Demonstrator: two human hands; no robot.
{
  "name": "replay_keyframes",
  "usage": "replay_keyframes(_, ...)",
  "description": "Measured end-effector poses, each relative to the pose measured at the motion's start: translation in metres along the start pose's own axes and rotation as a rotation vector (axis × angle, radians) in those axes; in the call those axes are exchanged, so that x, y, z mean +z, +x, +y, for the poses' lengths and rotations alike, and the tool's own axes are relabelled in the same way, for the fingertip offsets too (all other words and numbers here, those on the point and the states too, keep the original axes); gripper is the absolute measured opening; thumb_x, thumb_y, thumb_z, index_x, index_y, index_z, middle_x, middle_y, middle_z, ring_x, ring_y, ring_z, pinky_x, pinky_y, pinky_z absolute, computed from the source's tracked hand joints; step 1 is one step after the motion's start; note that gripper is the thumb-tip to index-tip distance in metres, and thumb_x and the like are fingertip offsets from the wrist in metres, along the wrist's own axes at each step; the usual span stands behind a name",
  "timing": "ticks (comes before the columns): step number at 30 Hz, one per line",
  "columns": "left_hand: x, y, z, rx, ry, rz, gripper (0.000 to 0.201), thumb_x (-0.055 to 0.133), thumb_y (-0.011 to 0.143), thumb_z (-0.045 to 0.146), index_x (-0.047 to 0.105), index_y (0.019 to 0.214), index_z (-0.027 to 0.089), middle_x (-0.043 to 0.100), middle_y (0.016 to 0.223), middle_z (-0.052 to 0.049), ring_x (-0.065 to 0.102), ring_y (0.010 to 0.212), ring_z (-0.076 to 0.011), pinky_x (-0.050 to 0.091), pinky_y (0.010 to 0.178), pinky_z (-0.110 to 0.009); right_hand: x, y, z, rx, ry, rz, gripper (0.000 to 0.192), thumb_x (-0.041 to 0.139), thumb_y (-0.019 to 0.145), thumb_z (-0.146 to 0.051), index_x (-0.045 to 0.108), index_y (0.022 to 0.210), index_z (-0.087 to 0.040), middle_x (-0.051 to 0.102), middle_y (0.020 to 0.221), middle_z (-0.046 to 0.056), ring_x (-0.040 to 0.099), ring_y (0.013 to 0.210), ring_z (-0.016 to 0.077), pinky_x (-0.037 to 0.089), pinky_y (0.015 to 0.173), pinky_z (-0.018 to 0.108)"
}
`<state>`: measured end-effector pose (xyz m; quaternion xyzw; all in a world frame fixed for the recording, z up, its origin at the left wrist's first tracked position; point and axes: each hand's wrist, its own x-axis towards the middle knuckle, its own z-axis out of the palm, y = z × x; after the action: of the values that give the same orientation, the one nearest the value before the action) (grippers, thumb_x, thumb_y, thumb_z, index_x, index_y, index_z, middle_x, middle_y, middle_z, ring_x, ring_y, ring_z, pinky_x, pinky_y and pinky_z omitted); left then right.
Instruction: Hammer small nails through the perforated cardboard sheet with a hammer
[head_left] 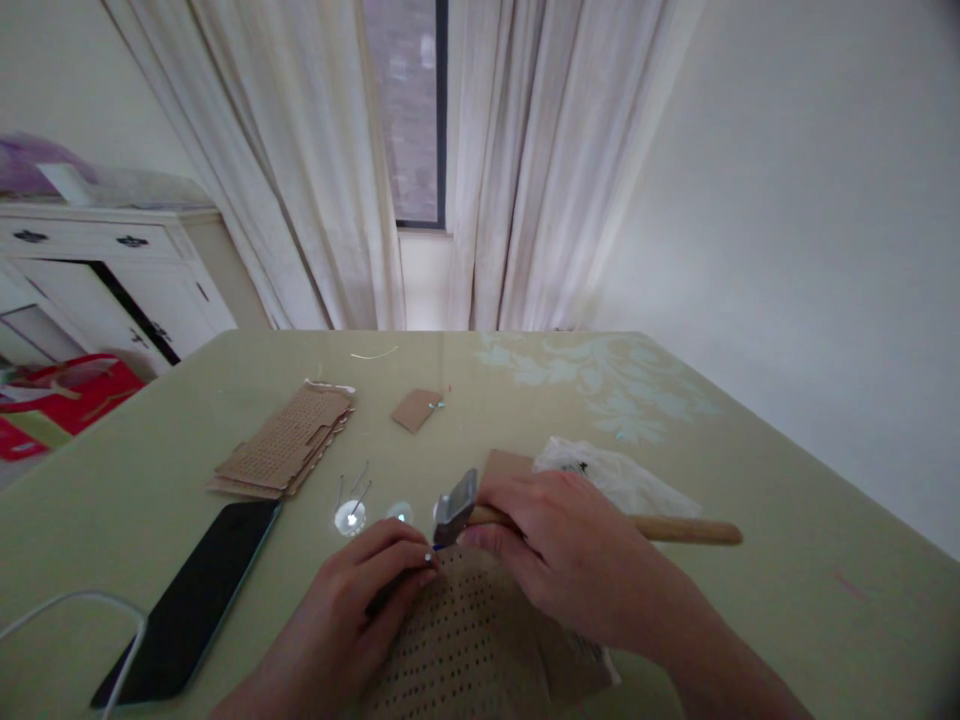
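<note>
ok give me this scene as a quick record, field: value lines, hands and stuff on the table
left hand: pinches a small pin upright on the perforated board
right hand: grips a wooden-handled hammer, head just above the pin
table: pale green cloth
left of the hands: black phone with white cable, stack of perforated boards
beyond: small cardboard piece, clear plastic bag

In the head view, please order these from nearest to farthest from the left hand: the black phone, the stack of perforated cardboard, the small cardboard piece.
1. black phone, left of the left hand.
2. stack of perforated cardboard, beyond the phone.
3. small cardboard piece, farthest, toward the window.
</note>
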<state>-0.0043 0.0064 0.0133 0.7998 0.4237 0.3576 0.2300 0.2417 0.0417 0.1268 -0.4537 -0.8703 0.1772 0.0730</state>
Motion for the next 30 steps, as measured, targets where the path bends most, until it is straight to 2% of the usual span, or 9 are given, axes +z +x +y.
replay_keyframes(4, -0.004, 0.005, -0.001, 0.011, -0.019, 0.020, 0.018, 0.059, 0.108, 0.020, 0.075, 0.102, 0.025, 0.076, 0.104, -0.004, 0.074, 0.095, -0.0170, 0.059, 0.085, -0.023, 0.003, 0.010, 0.012, -0.009, 0.121, 0.087, 0.021, 0.054, 0.115, -0.031, 0.072, 0.114, -0.021, 0.080, 0.111, 0.006, 0.072, 0.105, 0.0245, 0.045, 0.092, 0.035)
replay_keyframes(8, -0.005, 0.007, -0.002, -0.025, -0.021, 0.006, 0.021, 0.057, 0.109, 0.022, 0.075, 0.100, 0.024, 0.075, 0.103, -0.005, 0.073, 0.093, -0.0176, 0.059, 0.082, -0.024, 0.011, 0.022, 0.023, -0.039, 0.134, 0.032, 0.025, 0.050, 0.116, -0.031, 0.073, 0.118, -0.021, 0.080, 0.117, 0.008, 0.073, 0.112, 0.0254, 0.046, 0.098, 0.035)
replay_keyframes(15, -0.004, 0.007, -0.006, -0.023, 0.010, 0.124, 0.015, 0.062, 0.106, 0.021, 0.076, 0.102, 0.025, 0.077, 0.103, -0.004, 0.076, 0.093, -0.0178, 0.060, 0.083, -0.024, 0.026, 0.031, 0.027, 0.033, -0.042, -0.072, 0.030, 0.048, 0.115, -0.037, 0.072, 0.113, -0.019, 0.080, 0.109, 0.013, 0.073, 0.107, 0.0287, 0.047, 0.094, 0.037)
replay_keyframes(20, -0.007, 0.006, -0.010, -0.040, 0.016, 0.096, 0.016, 0.062, 0.106, 0.021, 0.076, 0.103, 0.026, 0.077, 0.103, -0.002, 0.075, 0.093, -0.0166, 0.059, 0.084, -0.023, 0.034, 0.040, 0.027, 0.034, -0.084, -0.027, 0.032, 0.045, 0.116, -0.039, 0.070, 0.120, -0.019, 0.081, 0.109, 0.013, 0.075, 0.105, 0.0280, 0.047, 0.088, 0.035)
replay_keyframes(25, -0.007, 0.005, -0.009, -0.050, 0.010, 0.092, 0.017, 0.061, 0.106, 0.023, 0.076, 0.099, 0.025, 0.077, 0.100, -0.004, 0.075, 0.090, -0.0180, 0.060, 0.081, -0.025, 0.039, 0.045, 0.029, 0.030, -0.113, -0.044, 0.030, 0.051, 0.114, -0.040, 0.072, 0.110, -0.018, 0.081, 0.103, 0.013, 0.077, 0.100, 0.0306, 0.047, 0.082, 0.035)
replay_keyframes(30, -0.005, 0.006, -0.009, -0.060, 0.012, 0.089, 0.018, 0.062, 0.106, 0.023, 0.078, 0.098, 0.025, 0.078, 0.100, -0.004, 0.075, 0.091, -0.0186, 0.060, 0.082, -0.025, 0.040, 0.047, 0.029, 0.029, -0.114, -0.048, 0.032, 0.048, 0.115, -0.039, 0.072, 0.112, -0.018, 0.081, 0.102, 0.013, 0.076, 0.101, 0.0290, 0.047, 0.085, 0.035)
